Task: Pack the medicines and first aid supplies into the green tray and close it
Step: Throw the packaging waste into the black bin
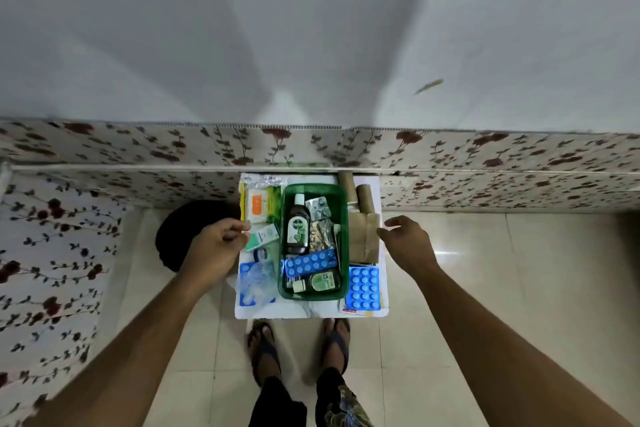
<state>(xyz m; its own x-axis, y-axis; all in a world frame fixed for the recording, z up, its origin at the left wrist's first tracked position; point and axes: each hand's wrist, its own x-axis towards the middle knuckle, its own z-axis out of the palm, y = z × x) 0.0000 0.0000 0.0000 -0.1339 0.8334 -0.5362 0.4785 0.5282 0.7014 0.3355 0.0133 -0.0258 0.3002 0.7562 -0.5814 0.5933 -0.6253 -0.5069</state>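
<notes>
The green tray [343, 218] stands in the middle of a small white table [311, 313]. Inside it lie a brown Dettol bottle [298, 229], silver blister strips [319, 208], a blue blister strip [311, 262] and a small green bottle [320, 281] on its side. My left hand [211, 250] hovers at the table's left edge, fingers curled together beside a teal and white box [264, 236]. My right hand [408, 243] is spread open at the right edge, next to a brown paper packet [363, 236]. I see no lid.
Left of the tray lie a white and orange pack [258, 206] and a clear bag over a blue strip [256, 282]. On the right are cardboard rolls [365, 198] and a blue blister sheet [363, 288]. A black round object [180, 229] sits on the floor at the left; a flowered wall stands behind.
</notes>
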